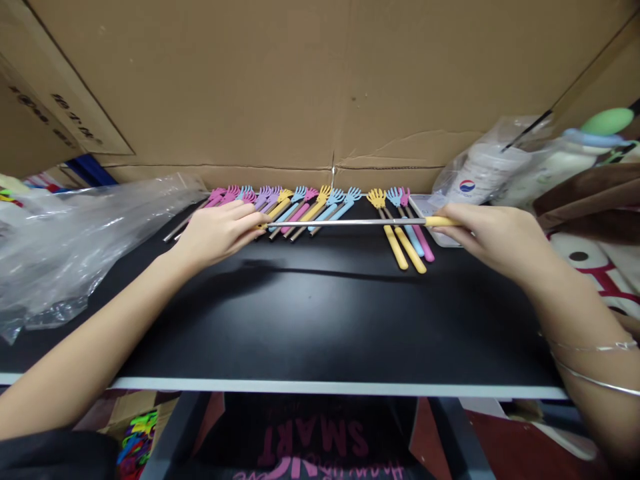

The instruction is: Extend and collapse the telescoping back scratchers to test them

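Note:
A telescopic back scratcher (345,223) is stretched out level above the black table, its metal rod spanning the space between my hands. My left hand (220,230) is closed round its head end, which is mostly hidden by the fingers. At the other end, my right hand (493,237) pinches the yellow handle. Behind my left hand lies a row of back scratchers (315,212) with pink, purple, yellow and blue claw heads. A smaller group of back scratchers (407,243), with yellow, blue and pink handles, rests near my right hand.
Cardboard (300,87) walls off the back of the black table (310,327). A clear plastic bag (95,233) lies left. Bagged cups (490,173) and a brown cloth (590,193) stand right. Below the front edge is a box of colourful pieces (137,440).

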`<move>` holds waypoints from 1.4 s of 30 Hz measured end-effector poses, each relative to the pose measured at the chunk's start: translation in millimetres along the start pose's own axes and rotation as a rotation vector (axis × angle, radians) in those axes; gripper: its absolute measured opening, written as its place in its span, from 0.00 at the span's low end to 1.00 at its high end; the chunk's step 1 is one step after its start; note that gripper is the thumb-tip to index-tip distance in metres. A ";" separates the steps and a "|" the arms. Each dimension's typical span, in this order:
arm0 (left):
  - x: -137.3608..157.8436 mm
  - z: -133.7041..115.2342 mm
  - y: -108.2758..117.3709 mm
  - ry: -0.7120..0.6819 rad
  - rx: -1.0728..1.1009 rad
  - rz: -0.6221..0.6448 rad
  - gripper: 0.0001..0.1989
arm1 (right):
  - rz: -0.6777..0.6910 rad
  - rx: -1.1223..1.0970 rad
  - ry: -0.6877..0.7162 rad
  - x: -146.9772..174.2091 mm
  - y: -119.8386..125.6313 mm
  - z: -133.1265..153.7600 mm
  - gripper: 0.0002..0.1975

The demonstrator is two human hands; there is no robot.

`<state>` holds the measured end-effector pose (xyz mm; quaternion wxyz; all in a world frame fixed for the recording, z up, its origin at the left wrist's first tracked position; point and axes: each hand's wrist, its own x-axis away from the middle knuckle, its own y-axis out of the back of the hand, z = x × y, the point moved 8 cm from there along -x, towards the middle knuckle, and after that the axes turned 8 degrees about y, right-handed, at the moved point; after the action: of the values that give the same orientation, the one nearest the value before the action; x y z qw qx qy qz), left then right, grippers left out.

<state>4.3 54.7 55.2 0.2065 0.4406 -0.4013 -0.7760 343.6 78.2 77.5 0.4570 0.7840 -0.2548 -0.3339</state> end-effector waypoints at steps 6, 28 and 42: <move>-7.3 -27.4 5.8 -0.061 0.003 -0.106 0.15 | -0.102 0.023 0.048 -6.1 6.9 28.0 0.23; -8.7 -21.0 11.0 -0.013 0.006 0.030 0.17 | 0.066 -0.119 0.050 -7.0 -10.3 15.9 0.21; -2.6 -8.7 4.8 0.019 0.097 0.146 0.18 | 0.121 -0.064 -0.057 -1.9 -11.8 5.1 0.15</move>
<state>12.9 49.9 57.9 0.2447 0.4272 -0.4672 -0.7344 339.6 82.1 65.7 0.4939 0.7422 -0.3038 -0.3360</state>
